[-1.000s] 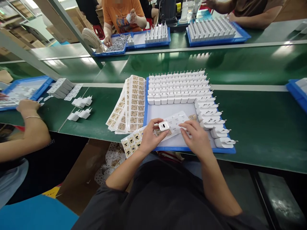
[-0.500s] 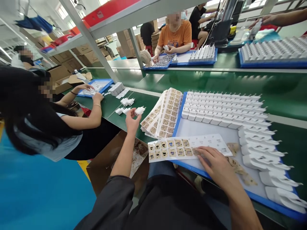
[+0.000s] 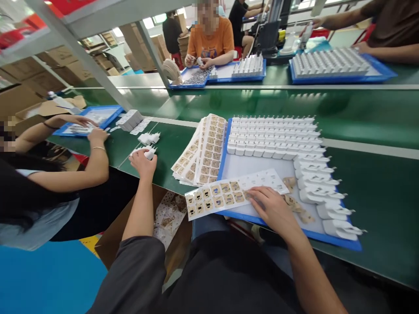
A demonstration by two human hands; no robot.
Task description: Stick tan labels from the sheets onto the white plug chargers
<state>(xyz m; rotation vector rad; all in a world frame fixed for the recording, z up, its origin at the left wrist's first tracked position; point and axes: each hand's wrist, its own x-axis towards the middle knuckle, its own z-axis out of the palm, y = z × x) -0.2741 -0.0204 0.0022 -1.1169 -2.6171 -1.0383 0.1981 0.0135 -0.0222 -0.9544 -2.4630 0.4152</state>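
My left hand (image 3: 143,163) is closed around a white plug charger (image 3: 150,153), low over the green bench. Behind it a small cluster of similar white plugs (image 3: 149,138) stands on the bench; others beside my fingers are partly hidden. In my right hand (image 3: 273,207) is a sheet of tan labels (image 3: 218,195), gripped along its near edge. Its right part has bare white backing where labels are gone. The sheet lies across the front edge of a blue-rimmed tray (image 3: 223,148), which holds rows of white plug chargers (image 3: 271,135).
More label sheets (image 3: 209,148) lie fanned left of the tray. Tan scraps (image 3: 299,207) rest inside it. At left, a co-worker's arms (image 3: 98,152) reach over another blue tray (image 3: 111,114). Below the bench edge stands a cardboard box (image 3: 114,233). Across the belt, a person in orange (image 3: 209,41) works.
My left hand has moved left with the charger, close to the plugs on the bench. My right hand stays on the label sheet. The view has swung to the right.
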